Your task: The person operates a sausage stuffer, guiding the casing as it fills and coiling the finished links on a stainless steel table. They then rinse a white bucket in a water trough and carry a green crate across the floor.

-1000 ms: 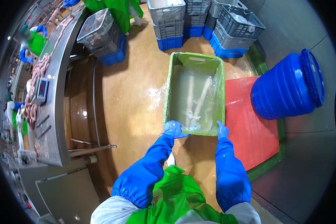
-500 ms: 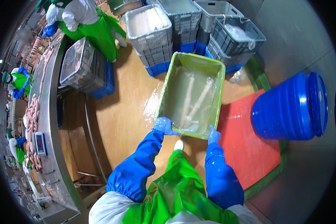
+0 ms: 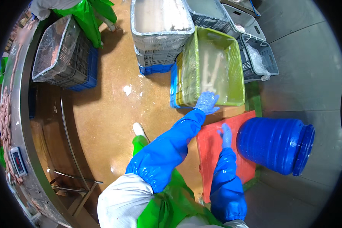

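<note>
A lime-green plastic crate (image 3: 236, 88), lined with clear film, stands ahead of me on a yellow and blue base (image 3: 174, 85). Cloudy liquid and two long pale strips (image 3: 212, 70) are inside it; I cannot make out what the strips are. At the crate's near rim is my left hand (image 3: 207, 102) in a thin blue glove, its fingers stretched over the edge and thumb apart. My right hand (image 3: 226, 136), gloved alike, is off the crate with fingers apart, holding nothing above a red panel (image 3: 209, 142) on the floor.
Stacked grey crates (image 3: 155, 57) stand beyond and left, with another grey crate (image 3: 271, 62) on the right. A blue lidded drum (image 3: 271, 142) is beside the metal wall. Left are a film-lined crate stack (image 3: 78, 60), a steel table (image 3: 24, 95) and another person's green apron (image 3: 83, 17).
The green crate has gone forward and right, onto the base beside the grey stacks. My right hand has let go of its rim and dropped back. The view has shifted too.
</note>
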`<state>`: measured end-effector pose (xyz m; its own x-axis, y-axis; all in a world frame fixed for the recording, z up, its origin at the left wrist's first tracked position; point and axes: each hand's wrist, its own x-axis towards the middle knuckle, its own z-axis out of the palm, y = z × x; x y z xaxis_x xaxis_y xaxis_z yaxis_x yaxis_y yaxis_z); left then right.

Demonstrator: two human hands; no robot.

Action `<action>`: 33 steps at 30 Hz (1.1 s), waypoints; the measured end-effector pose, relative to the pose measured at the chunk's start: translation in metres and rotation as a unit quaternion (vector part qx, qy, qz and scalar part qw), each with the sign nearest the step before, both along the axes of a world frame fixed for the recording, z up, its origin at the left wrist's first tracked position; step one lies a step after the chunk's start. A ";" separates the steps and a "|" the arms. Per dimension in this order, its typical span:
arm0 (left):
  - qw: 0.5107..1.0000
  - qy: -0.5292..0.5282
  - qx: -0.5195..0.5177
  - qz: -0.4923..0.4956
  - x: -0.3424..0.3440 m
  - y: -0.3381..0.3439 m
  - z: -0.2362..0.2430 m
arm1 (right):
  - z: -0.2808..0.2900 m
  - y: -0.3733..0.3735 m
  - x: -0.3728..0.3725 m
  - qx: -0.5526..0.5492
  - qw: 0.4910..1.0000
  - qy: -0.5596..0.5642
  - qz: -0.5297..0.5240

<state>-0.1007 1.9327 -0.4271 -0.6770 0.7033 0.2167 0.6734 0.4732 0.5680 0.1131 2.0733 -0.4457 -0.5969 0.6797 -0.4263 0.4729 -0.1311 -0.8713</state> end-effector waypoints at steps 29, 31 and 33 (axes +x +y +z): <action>0.522 -0.505 -0.229 0.649 0.149 -0.667 0.043 | 0.002 -0.172 -0.581 0.537 0.677 0.141 0.484; 0.454 -0.539 -0.193 0.683 0.201 -0.633 0.029 | -0.005 -0.172 -0.587 0.529 0.647 0.062 0.546; 0.370 -0.637 -0.133 0.663 0.212 -0.619 0.016 | -0.023 -0.161 -0.593 0.540 0.620 -0.006 0.569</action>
<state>0.1113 1.3138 -0.4110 0.1015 -0.5480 -0.8303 -0.9851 0.0609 -0.1606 -0.4795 1.9127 -0.4688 -0.9530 -0.2863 -0.0989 -0.2694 0.9504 -0.1557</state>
